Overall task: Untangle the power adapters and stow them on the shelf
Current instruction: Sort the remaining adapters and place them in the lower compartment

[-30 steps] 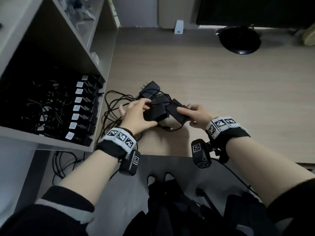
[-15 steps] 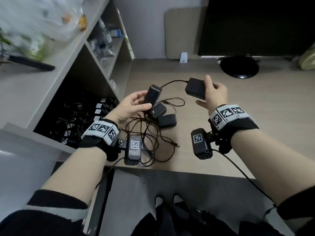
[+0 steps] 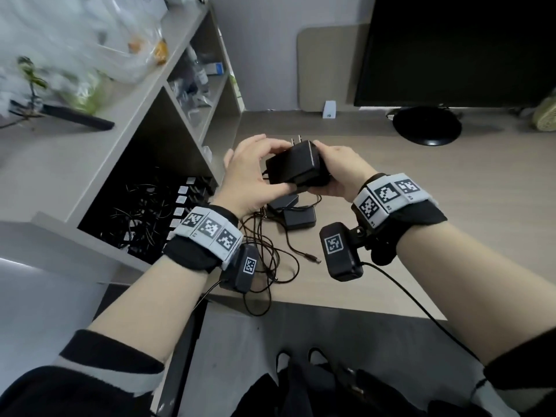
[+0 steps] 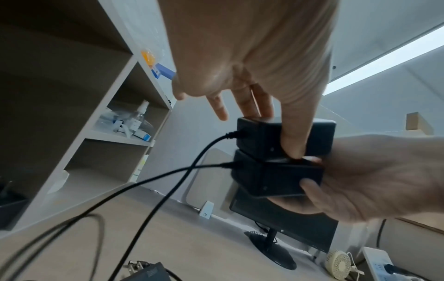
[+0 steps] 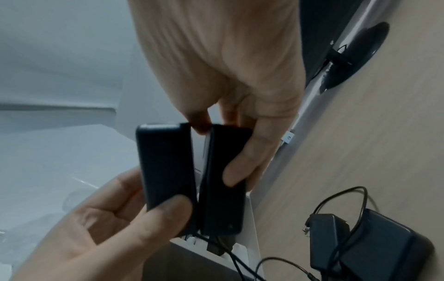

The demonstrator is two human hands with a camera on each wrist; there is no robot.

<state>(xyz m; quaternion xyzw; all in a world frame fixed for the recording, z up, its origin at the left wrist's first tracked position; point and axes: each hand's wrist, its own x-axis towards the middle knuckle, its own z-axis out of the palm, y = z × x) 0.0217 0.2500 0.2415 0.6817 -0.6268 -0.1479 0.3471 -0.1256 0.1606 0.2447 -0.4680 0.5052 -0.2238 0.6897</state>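
Observation:
Two black power adapters (image 3: 296, 165) are pressed side by side in the air above the desk. My left hand (image 3: 270, 165) grips one adapter (image 4: 261, 136) between thumb and fingers. The other adapter (image 5: 223, 180) is pinched in my right hand (image 3: 320, 170). Each adapter's cable (image 4: 168, 182) hangs down to a tangle of cords (image 3: 270, 260) on the desk. Two more adapters (image 3: 296, 216) lie on the desk under my hands. The lower shelf compartment (image 3: 156, 182) holds a row of labelled adapters (image 3: 180, 206).
The monitor (image 3: 451, 49) and its round base (image 3: 427, 124) stand at the back right, with a small white device (image 3: 329, 109) by the wall. Upper shelves (image 3: 198, 85) carry bottles and bags. The desk's front edge (image 3: 331, 310) runs below my wrists.
The hands, apart half a second ago with one adapter each, have come together and lifted. The two adapters now touch. The view has tilted up toward the shelf and monitor.

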